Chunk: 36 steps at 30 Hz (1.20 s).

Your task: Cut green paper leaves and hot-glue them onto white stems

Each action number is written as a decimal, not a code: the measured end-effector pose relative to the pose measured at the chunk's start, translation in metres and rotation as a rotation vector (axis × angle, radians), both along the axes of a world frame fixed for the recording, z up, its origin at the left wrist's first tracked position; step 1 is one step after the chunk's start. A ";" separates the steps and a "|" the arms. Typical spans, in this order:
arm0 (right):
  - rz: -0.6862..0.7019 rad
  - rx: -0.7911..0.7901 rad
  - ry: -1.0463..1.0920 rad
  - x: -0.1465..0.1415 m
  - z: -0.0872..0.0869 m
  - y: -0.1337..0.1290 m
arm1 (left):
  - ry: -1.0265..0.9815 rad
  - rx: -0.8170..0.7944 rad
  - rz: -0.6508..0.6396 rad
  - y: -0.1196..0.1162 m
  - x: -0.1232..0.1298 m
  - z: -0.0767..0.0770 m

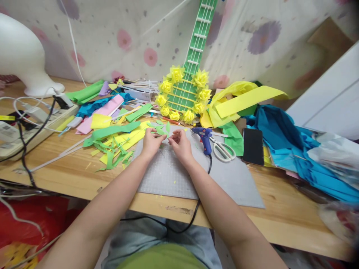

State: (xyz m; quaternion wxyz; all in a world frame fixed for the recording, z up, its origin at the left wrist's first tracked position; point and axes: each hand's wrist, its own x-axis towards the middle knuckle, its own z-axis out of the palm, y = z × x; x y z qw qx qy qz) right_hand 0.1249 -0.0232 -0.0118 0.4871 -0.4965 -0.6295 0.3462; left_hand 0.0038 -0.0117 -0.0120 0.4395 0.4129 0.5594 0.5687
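Over a grey cutting mat, my left hand and my right hand meet at the fingertips. Both pinch a small green paper leaf piece between them. Just beyond the hands a paper guitar stands against the wall, its green body ringed with yellow paper flowers. A blue glue gun lies right of my right hand, with white-handled scissors beside it.
Green, yellow, pink and blue paper scraps lie heaped left of the mat. A black phone rests to the right, next to blue paper sheets. A power strip with cables sits far left. A white rounded object stands at the back left.
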 end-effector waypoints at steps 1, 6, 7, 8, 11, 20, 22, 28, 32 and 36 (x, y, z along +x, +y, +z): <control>-0.001 -0.004 -0.015 0.000 0.000 0.000 | -0.012 -0.001 0.002 0.000 0.000 0.000; -0.053 0.023 -0.131 -0.001 0.001 -0.002 | -0.048 -0.001 -0.007 -0.001 0.002 0.002; -0.067 0.031 -0.161 -0.001 0.001 -0.002 | -0.047 0.000 -0.012 -0.001 0.002 0.002; -0.081 0.037 -0.189 -0.001 0.001 -0.003 | -0.043 0.001 -0.014 -0.001 0.002 0.002; -0.115 0.034 -0.233 -0.001 0.003 -0.003 | -0.020 0.013 -0.016 -0.001 0.002 0.002; -0.137 -0.009 -0.281 -0.005 0.005 -0.004 | -0.014 -0.008 0.003 0.000 0.005 0.000; -0.135 -0.008 -0.296 -0.006 0.006 -0.004 | -0.028 -0.027 0.015 0.000 0.006 0.000; -0.118 0.011 -0.321 -0.006 0.009 -0.006 | -0.092 -0.060 0.044 0.000 0.007 0.004; -0.135 0.053 -0.356 -0.003 0.010 -0.008 | -0.142 -0.094 0.079 -0.001 0.008 0.008; -0.229 0.155 -0.376 0.000 0.008 -0.008 | -0.167 -0.121 0.090 -0.002 0.007 0.012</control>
